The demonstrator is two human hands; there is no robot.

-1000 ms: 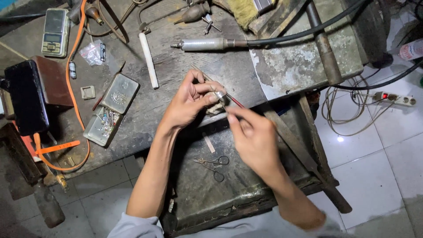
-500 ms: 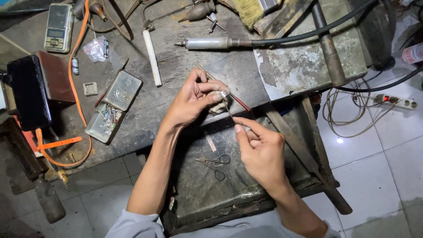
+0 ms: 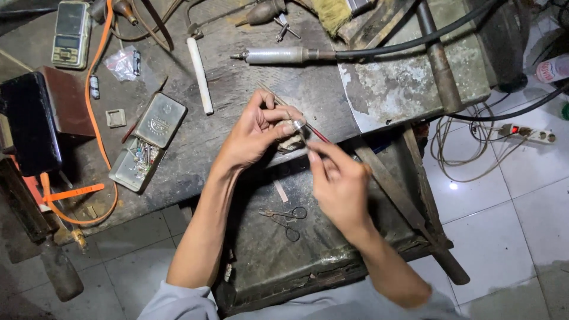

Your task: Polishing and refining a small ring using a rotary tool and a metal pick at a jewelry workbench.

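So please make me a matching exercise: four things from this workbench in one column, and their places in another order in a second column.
Things:
1. small scissors
2. pocket scale
3. open tin
4. power strip

Places:
A. on the tiled floor, right
B. top left corner of the bench
C. in the metal tray below the hands
D. on the bench, left of the left hand

Pairs: 1-C, 2-B, 3-D, 4-A

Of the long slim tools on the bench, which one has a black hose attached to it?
The metal rotary handpiece near the bench's far edge; a black hose runs from its end. The white stick beside it has none.
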